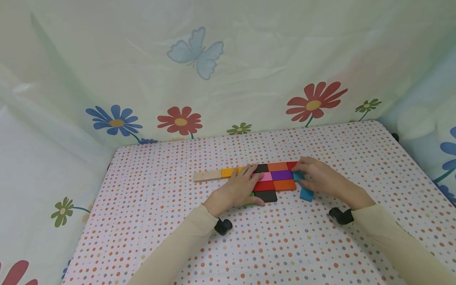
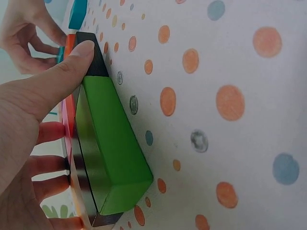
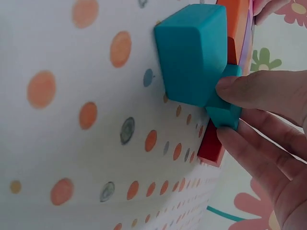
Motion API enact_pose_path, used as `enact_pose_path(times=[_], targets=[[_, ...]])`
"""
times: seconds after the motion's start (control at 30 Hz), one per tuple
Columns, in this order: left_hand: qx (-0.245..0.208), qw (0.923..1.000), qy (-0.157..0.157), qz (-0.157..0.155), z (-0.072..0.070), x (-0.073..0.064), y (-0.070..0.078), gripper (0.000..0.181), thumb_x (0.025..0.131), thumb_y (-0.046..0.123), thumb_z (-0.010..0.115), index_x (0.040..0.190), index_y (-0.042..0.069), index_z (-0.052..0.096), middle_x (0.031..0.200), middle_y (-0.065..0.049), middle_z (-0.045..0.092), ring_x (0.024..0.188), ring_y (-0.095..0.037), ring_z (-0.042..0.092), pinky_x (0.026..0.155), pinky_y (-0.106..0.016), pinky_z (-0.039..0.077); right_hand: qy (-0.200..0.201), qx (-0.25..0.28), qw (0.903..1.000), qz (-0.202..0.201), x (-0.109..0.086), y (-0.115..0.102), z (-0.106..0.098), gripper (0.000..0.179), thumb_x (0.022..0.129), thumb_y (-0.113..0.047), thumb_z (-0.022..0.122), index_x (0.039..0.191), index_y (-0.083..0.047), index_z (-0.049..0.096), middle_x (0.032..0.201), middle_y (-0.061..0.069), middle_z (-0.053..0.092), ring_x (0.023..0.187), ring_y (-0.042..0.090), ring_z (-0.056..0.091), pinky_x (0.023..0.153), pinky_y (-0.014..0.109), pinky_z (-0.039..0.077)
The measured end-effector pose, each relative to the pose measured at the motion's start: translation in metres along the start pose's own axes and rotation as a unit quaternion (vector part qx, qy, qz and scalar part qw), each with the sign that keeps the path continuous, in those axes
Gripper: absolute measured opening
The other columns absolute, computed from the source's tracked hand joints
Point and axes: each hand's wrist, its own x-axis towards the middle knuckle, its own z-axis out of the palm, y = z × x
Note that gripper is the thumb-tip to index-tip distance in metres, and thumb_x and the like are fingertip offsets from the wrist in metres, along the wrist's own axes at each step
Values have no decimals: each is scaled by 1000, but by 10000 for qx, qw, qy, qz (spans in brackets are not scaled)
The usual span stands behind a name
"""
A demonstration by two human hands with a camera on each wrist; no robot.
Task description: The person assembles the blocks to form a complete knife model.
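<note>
Coloured flat blocks lie in several rows on the spotted cloth. My left hand (image 1: pixel 236 190) rests spread over their left part, its thumb on the near row of a green block (image 2: pixel 115 139) and a black block (image 1: pixel 267 196). At the right end of the purple block (image 1: pixel 281 175), my right hand (image 1: pixel 322 178) pinches a small teal block (image 3: pixel 229 117) between thumb and fingertips. That block sits beside a red block (image 3: pixel 211 146) of the far row. A second teal block (image 1: pixel 306 194) lies apart from the rows, just nearer me than the right hand.
A plain wooden block (image 1: pixel 207 175) and a yellow block (image 1: pixel 228 173) continue the far row to the left. Two orange blocks (image 1: pixel 285 185) belong to the rows. The dotted tablecloth (image 1: pixel 278 245) ends at the back against a flowered curtain (image 1: pixel 249 91).
</note>
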Motion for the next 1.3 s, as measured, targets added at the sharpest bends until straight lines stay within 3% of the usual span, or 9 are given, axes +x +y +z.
enact_pose_path(times=[0.57, 1.3], targets=[[-98, 9999, 34, 46, -2, 0, 0, 92, 94, 63, 68, 165, 15, 33, 173, -14, 18, 159, -31, 19, 126, -56, 18, 206, -257, 9993, -183, 2, 2, 5, 38, 79, -1, 90, 112, 7, 75, 107, 16, 66, 100, 32, 64, 86, 50, 60], [-61, 10000, 24, -7, -3, -1, 1, 92, 94, 63, 68, 165, 16, 33, 173, -13, 19, 159, -30, 20, 126, -56, 18, 516, -374, 9980, -14, -3, -5, 11, 33, 80, 0, 89, 109, 7, 76, 105, 16, 65, 99, 33, 65, 87, 49, 60]])
